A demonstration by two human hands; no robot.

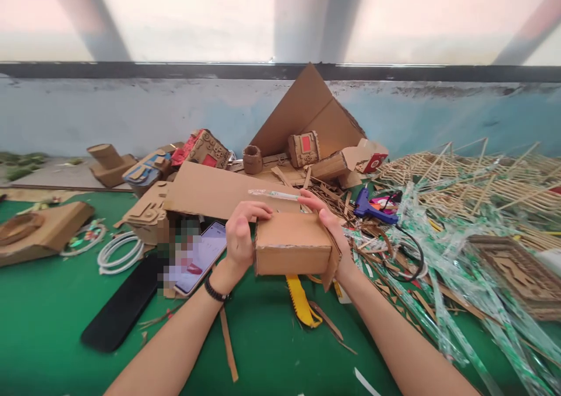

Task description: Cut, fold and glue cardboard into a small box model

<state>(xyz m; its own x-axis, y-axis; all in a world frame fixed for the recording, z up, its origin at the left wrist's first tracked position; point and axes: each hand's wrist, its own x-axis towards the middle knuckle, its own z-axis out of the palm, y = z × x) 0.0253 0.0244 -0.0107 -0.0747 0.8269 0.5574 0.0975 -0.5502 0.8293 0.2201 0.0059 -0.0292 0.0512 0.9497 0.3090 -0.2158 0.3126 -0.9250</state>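
Observation:
A small brown cardboard box (293, 244) is held above the green table (65, 320) between both hands. My left hand (241, 235) grips its left end, fingers curled over the top edge. My right hand (326, 221) wraps its right side where a flap hangs down, and also pinches a clear glue stick (274, 194) that points left over the box. A yellow utility knife (301, 299) lies on the table just under the box.
A phone (201, 256) and a black flat object (118, 311) lie left of my hands. A blue glue gun (370, 208) with its cable sits to the right. Cardboard models and sheets (307, 115) pile up behind; bamboo sticks and plastic wrappers (473, 209) cover the right side.

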